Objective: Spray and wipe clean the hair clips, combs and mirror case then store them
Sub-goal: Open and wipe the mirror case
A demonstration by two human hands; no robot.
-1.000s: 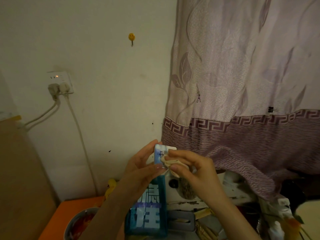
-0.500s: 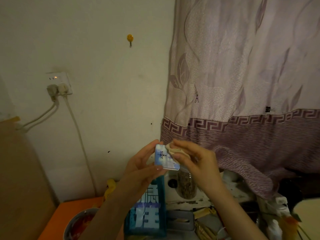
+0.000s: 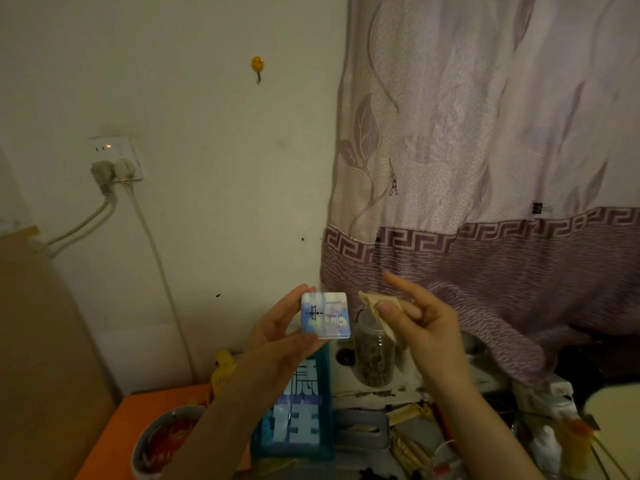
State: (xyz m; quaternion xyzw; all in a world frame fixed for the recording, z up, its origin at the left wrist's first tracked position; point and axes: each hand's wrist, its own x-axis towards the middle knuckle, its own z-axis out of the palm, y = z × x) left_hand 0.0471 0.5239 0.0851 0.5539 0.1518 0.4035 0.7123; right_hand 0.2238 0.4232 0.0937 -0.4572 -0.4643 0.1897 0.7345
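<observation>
The left hand (image 3: 277,336) holds the mirror case (image 3: 325,315) in the air, in front of the wall and above the blue box (image 3: 298,414) with large white characters. The thumb lies along the lower edge of the case and the fingers stand behind its left edge, so the case is pinched between them with its printed blue face toward the camera. To the right of the mirror case, with a clear gap between them, the right hand (image 3: 420,323) pinches a small folded beige cloth (image 3: 379,311) between the thumb and the fingers, while the index finger points up and to the left. The cloth does not touch the case. Below the cloth and to the lower right of the mirror case stands a clear jar (image 3: 374,358) with dark contents. Below and to the left of the case there is an orange surface (image 3: 138,420) that carries a bowl (image 3: 162,441) with something red inside. Behind the right hand hangs a purple patterned curtain (image 3: 485,168). High up and to the left of the mirror case, a wall socket (image 3: 116,157) has two plugs in it, and a small yellow hook (image 3: 257,65) is fixed on the wall above.
</observation>
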